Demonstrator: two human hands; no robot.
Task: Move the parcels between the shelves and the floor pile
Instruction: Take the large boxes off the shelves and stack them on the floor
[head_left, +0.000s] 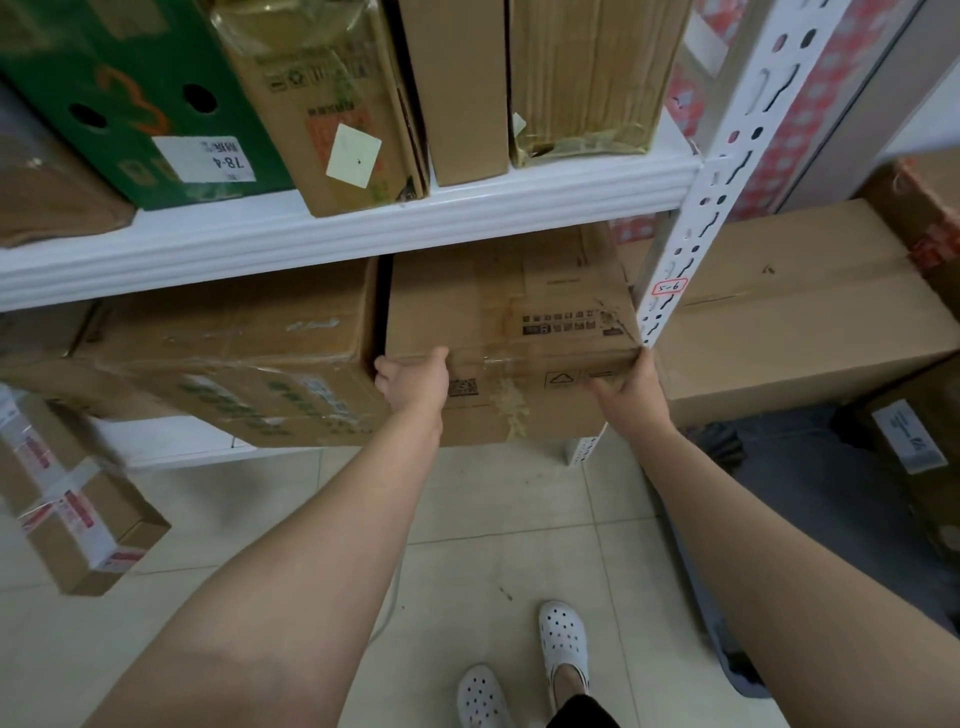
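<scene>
Snugly, the parcel sits between gripping fingers.

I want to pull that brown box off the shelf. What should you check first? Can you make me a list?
1. Left hand grips the box at its left front corner: ok.
2. Right hand grips the right front corner: ok.
3. Space from the neighbour box: ok, a dark gap shows between them.
4. Room past the post: cannot tell, the box's right corner looks very close to it.
5. Box bottom holds together: cannot tell, it is hidden, and the front tape looks scuffed.
6. Floor to step back on: ok, only tiles show ahead of the shoes.
</scene>
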